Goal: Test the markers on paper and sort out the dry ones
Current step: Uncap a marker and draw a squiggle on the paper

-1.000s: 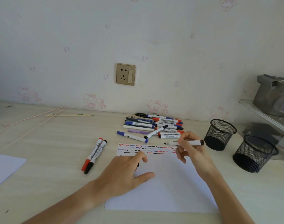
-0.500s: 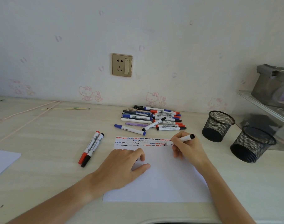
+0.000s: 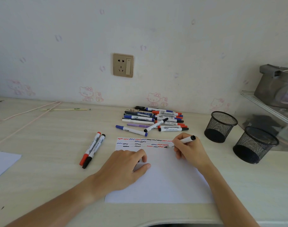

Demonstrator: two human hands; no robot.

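Note:
A white sheet of paper (image 3: 164, 181) lies on the desk, with rows of red, blue and black squiggles along its top edge. My right hand (image 3: 189, 151) grips a white black-ended marker (image 3: 185, 140) whose tip touches the paper at the right end of the lowest row, where there is a black mark. My left hand (image 3: 122, 167) rests on the paper with its fingers curled, and a small dark piece, apparently the marker cap (image 3: 138, 161), shows under the index finger. A pile of several markers (image 3: 153, 119) lies behind the paper.
A red marker and a black marker (image 3: 92, 149) lie side by side left of the paper. Two black mesh pen cups (image 3: 221, 126) (image 3: 254, 145) stand at the right, before a clear shelf rack (image 3: 267, 108). Another sheet (image 3: 2, 163) lies at the far left.
My right hand brought the marker down from above the paper and put its tip on the lowest squiggle row. The left hand stayed on the sheet.

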